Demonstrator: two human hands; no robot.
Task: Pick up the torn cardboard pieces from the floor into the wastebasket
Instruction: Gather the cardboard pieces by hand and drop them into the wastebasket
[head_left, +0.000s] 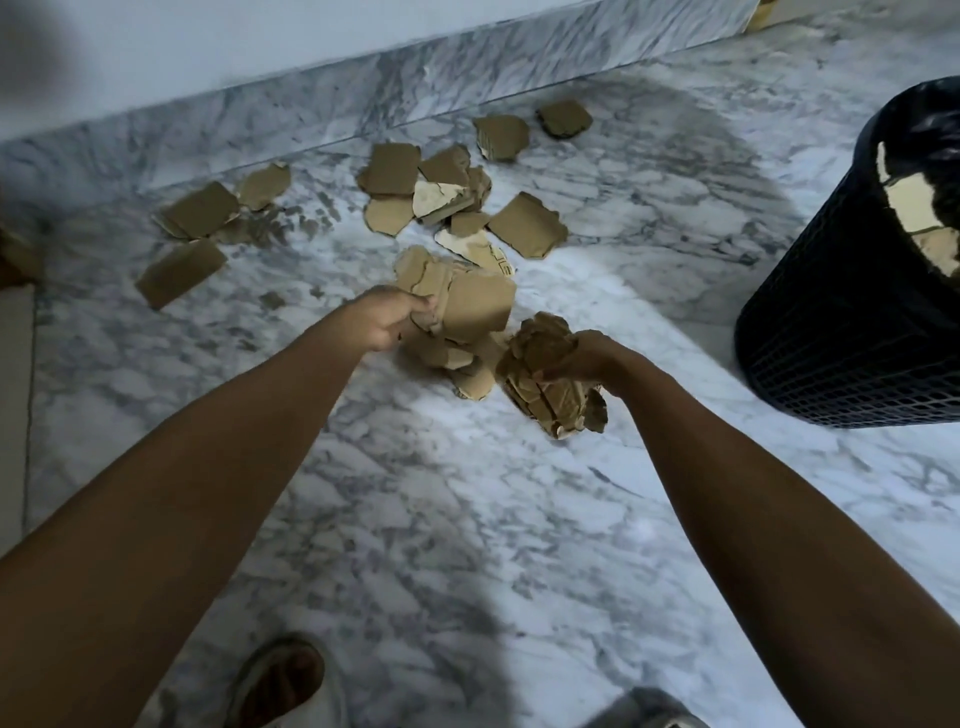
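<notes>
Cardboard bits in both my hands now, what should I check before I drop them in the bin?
1. Left hand grips its bundle: ok.
2. Right hand grips its crumpled bundle: ok, though loose edges hang below.
3. Wastebasket upright, to the right: ok.
4. Room left inside the wastebasket: cannot tell; some cardboard is already in it.
5. Floor cleared: not ok; scattered pieces remain by the marble step.

Brown cardboard pieces (527, 224), black mesh wastebasket (841, 322), grey-veined white marble floor (467, 519)
</notes>
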